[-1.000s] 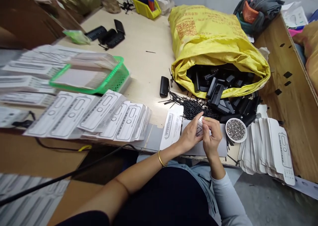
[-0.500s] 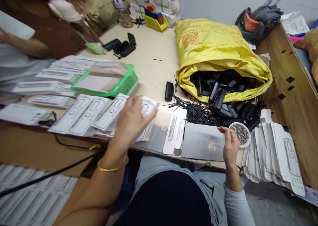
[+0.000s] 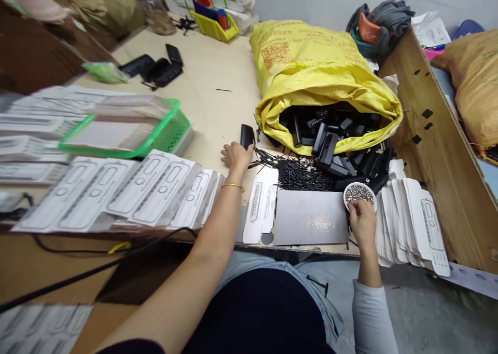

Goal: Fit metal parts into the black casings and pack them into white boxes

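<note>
My left hand (image 3: 237, 157) reaches across to a small black plastic case (image 3: 246, 135) lying on the table. Its fingers are spread at the near end of the case; a firm grip does not show. At the white bowl (image 3: 374, 204) of small metal screws (image 3: 358, 192), my right hand (image 3: 362, 224) has its fingertips pinched together among the screws. What they hold, if anything, is hidden. Between the hands lie a heap of thin black rods (image 3: 303, 173), a flat white printed box (image 3: 254, 206) and a grey metal plate (image 3: 293, 216) with scattered small bits.
A yellow sack (image 3: 303, 48) spills black cases onto the table. White printed boxes (image 3: 148, 188) line the left front edge beside a green basket (image 3: 177, 128). Flat cartons (image 3: 404, 219) stack at right, near a wooden side panel (image 3: 439, 136). A black cable (image 3: 97, 273) crosses lower left.
My left hand has let go of a white box at the row and moved right to the black case. My right hand has moved from the plate's edge into the screw bowl. The view has shifted right.
</note>
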